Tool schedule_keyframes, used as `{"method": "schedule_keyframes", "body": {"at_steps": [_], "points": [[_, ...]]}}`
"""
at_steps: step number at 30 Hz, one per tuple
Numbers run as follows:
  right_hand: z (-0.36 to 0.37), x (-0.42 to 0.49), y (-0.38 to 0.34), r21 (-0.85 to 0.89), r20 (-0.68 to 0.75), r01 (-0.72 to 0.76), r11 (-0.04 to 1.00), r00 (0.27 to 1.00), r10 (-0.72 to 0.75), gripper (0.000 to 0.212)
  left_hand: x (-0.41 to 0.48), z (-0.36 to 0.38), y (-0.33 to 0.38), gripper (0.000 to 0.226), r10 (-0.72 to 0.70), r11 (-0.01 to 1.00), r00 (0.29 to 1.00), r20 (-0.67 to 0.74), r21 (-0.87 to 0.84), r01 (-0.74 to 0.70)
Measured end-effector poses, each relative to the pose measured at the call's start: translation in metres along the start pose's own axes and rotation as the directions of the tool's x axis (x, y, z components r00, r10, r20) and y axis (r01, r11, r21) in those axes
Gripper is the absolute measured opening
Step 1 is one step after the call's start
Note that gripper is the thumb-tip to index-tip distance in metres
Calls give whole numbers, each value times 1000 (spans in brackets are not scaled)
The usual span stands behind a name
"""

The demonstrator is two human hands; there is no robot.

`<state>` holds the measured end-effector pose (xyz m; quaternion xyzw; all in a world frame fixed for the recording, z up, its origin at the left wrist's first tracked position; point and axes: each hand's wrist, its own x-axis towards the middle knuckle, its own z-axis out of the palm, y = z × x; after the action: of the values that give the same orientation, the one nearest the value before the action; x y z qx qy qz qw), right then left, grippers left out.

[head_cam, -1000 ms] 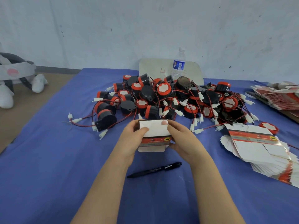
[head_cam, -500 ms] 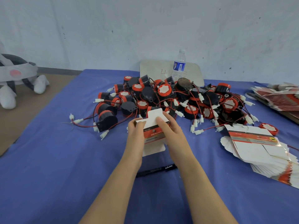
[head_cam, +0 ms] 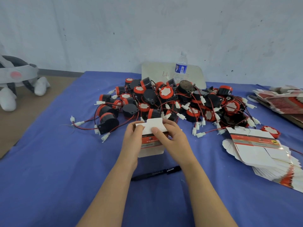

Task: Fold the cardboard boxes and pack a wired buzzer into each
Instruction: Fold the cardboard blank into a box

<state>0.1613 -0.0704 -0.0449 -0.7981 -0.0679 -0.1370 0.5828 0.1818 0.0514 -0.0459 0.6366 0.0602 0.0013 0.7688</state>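
Both hands hold one small white cardboard box (head_cam: 150, 143) with a red band, above the blue table (head_cam: 49, 161). My left hand (head_cam: 132, 140) grips its left side. My right hand (head_cam: 170, 138) grips the right side, its thumb pressing the white top flap down. A bottom flap hangs open toward me. Behind the box lies a big pile of black-and-red wired buzzers (head_cam: 172, 102) with white connectors. A fanned stack of flat unfolded boxes (head_cam: 262, 153) lies to the right.
A black pen (head_cam: 155, 173) lies on the cloth under my forearms. A water bottle (head_cam: 180, 68) stands before a white board (head_cam: 155, 72) at the back. More flat boxes (head_cam: 282, 99) are stacked far right. A plush toy (head_cam: 16, 79) sits on the left.
The box was lifted and turned from flat-on to more upright; its top flap stood up half a second ago and is now bent lower under my right thumb.
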Motion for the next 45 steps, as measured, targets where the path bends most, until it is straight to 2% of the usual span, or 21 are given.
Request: {"method": "schedule_keyframes", "body": {"at_steps": [2, 5, 10, 12, 14, 18, 22, 30, 35, 37, 39, 41, 43, 45], "points": [[-2, 0, 0, -63, -23, 25, 998, 999, -27, 6, 0, 0, 0, 20, -5, 1000, 1000, 6, 25, 4], [-3, 1, 0, -60, -44, 15, 998, 999, -17, 8, 0, -1, 1, 18, -6, 999, 1000, 7, 36, 6], [3, 4, -2, -4, -135, -58, 998, 989, 57, 34, -2, 2, 1, 21, 8, 1000, 1000, 27, 20, -9], [7, 4, -1, 37, -196, -90, 995, 976, 96, 30, -4, 4, 0, 20, 6, 1000, 999, 37, 10, -6], [9, 4, -2, 111, -237, -137, 984, 958, 160, 18, -6, 7, -1, 19, -20, 1000, 999, 42, -15, 21], [9, 4, -2, 270, -153, -253, 929, 941, 301, 35, -8, 11, -2, 13, -18, 1000, 999, 50, -11, 18], [9, 5, -3, 294, -76, -347, 891, 920, 384, 29, -10, 12, -6, 25, 34, 999, 997, 65, 33, -36], [9, 4, -2, 278, -122, -340, 898, 915, 385, 36, -11, 15, -6, 34, 57, 998, 998, 37, 18, -58], [6, 6, -3, 327, -25, -387, 862, 909, 417, 18, -8, 10, -6, 18, 48, 998, 998, 26, -46, -47], [3, 6, -3, 369, -7, -404, 837, 899, 438, 22, -5, 8, -6, 14, 56, 995, 997, 45, -86, -52], [4, 4, -2, 323, -21, -382, 866, 912, 410, 31, -4, 7, -8, 20, 125, 991, 989, 79, -57, -121], [4, 5, -1, 267, -56, -318, 909, 937, 345, 38, -6, 5, -10, 48, 286, 950, 945, 159, 78, -301], [0, 8, -5, 341, -110, -274, 899, 938, 328, 37, -8, 4, -12, 74, 383, 892, 879, 285, 135, -432], [-2, 6, -5, 419, -150, -206, 884, 945, 292, 41, -8, 4, -12, 78, 421, 851, 826, 375, 152, -503]]}}
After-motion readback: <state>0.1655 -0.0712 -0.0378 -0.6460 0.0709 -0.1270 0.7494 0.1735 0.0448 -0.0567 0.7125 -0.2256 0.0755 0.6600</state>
